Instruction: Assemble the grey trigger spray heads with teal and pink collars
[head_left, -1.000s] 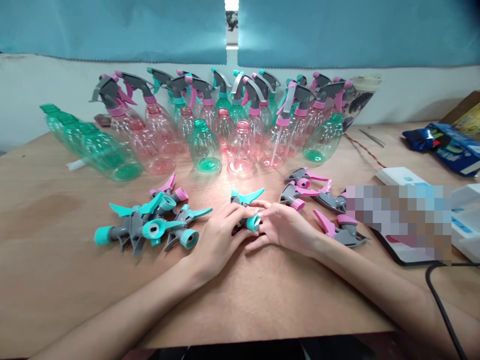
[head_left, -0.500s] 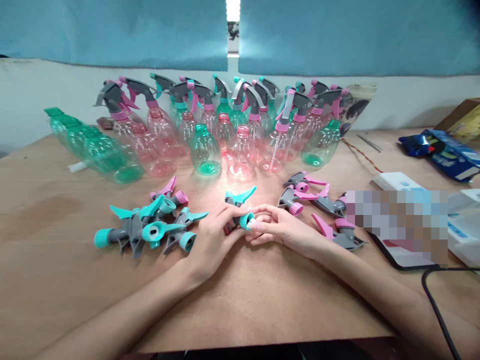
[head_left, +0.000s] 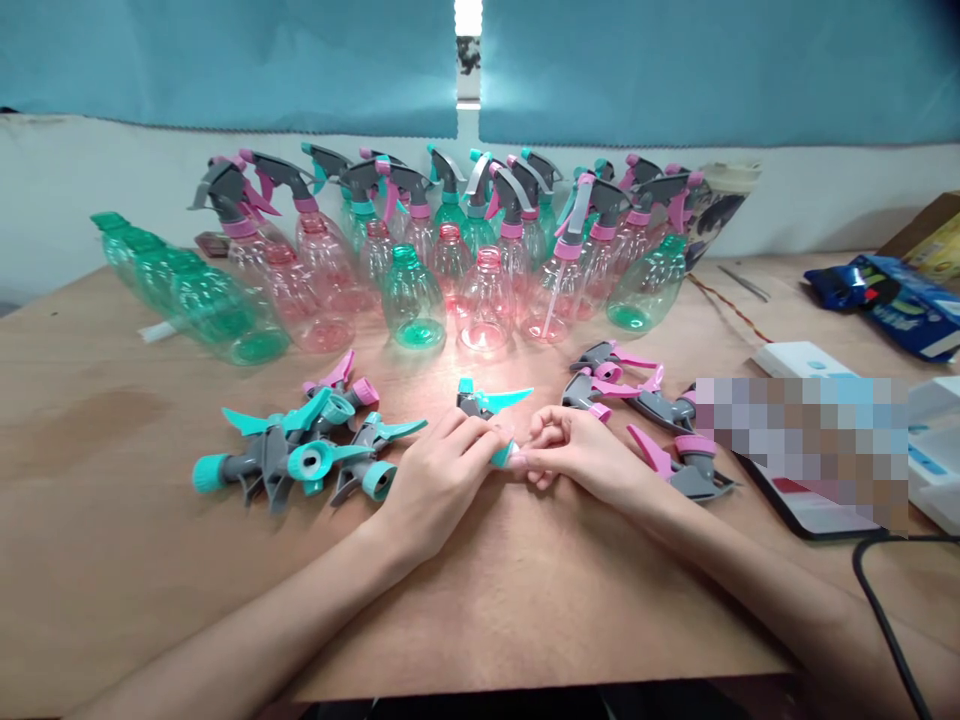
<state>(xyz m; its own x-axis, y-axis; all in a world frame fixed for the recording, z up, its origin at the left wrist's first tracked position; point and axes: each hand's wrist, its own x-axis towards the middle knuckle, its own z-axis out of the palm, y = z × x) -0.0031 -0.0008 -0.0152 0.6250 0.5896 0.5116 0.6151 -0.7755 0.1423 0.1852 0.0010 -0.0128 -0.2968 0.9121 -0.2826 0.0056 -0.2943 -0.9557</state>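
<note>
Near the middle of the table, my left hand (head_left: 439,475) is closed around a grey and teal trigger spray head (head_left: 504,400). Its teal lever points right, and the hand covers much of its body. Against the teal collar, my right hand (head_left: 581,455) pinches a small white piece (head_left: 515,449) between thumb and fingers. What this piece is I cannot make out. Left of my hands lies a pile of spray heads (head_left: 270,450), mostly teal with a pink one behind. To the right, several pink spray heads (head_left: 690,470) lie loose.
Behind the hands stand several pink and green bottles (head_left: 486,300), many topped with spray heads. Green bottles (head_left: 225,310) line up at the left. At the right are a tablet-like device (head_left: 832,515), white boxes (head_left: 799,358), a black cable (head_left: 874,600) and a blue packet (head_left: 911,305).
The spray head has turned in my left hand, so its collar opening is less visible and its lever points further right. My right-hand fingers have loosened and shifted slightly right, still at the white piece.
</note>
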